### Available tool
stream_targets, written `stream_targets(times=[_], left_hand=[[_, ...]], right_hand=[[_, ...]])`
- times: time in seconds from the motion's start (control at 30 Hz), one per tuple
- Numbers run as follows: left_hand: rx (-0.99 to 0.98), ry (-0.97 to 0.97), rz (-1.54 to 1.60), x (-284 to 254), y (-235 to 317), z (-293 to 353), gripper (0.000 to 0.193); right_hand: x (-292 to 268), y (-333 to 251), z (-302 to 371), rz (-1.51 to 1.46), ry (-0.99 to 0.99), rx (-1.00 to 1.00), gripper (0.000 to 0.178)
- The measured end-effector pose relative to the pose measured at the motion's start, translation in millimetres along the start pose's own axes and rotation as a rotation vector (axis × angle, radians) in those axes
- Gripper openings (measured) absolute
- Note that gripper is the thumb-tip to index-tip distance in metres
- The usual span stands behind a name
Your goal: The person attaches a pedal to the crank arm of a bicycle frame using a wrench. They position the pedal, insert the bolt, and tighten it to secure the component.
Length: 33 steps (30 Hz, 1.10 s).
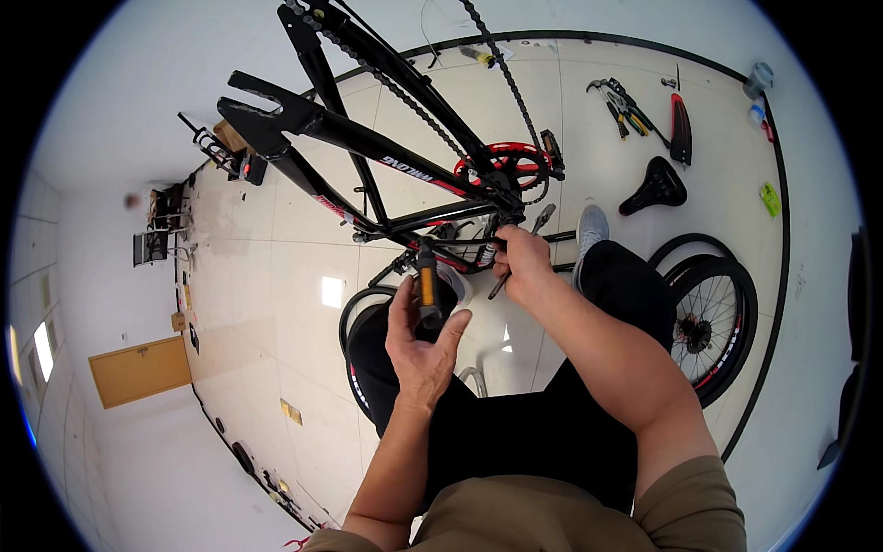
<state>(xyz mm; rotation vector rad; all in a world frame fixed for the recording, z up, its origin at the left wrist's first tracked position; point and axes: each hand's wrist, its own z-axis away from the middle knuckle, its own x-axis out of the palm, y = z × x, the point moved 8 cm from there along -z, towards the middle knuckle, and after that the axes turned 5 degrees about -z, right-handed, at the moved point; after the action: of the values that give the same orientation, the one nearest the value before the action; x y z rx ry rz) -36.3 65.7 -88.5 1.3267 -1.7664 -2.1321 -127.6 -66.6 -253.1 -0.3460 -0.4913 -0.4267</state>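
A black bicycle frame (359,138) with red trim stands tilted in front of me, its rear fork ends raised at the upper left. My right hand (524,259) is closed round a metal wrench (544,217) close to the crank area; the wrench's other end sticks out below the fingers. Beside a black pedal with an orange reflector (427,281), my left hand (423,354) has its thumb and fingers apart; whether the fingertips touch the pedal is hard to tell. The red chainring (508,155) and a slack chain (501,64) are beyond my right hand.
Pliers and a hammer (621,106) lie on the tiled floor at the far right, near a black-and-red mudguard (680,129) and a black saddle (655,187). Wheels (722,322) rest by my right knee. A cardboard box (228,136) stands at the far left.
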Motion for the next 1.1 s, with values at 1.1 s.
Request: stream_targets(times=[1.1], left_hand=[[-0.725,-0.03,1.234,26,-46,1,0.031]], right_hand=[[-1,2,-4,-0.018,-0.027,0.006,0.008]])
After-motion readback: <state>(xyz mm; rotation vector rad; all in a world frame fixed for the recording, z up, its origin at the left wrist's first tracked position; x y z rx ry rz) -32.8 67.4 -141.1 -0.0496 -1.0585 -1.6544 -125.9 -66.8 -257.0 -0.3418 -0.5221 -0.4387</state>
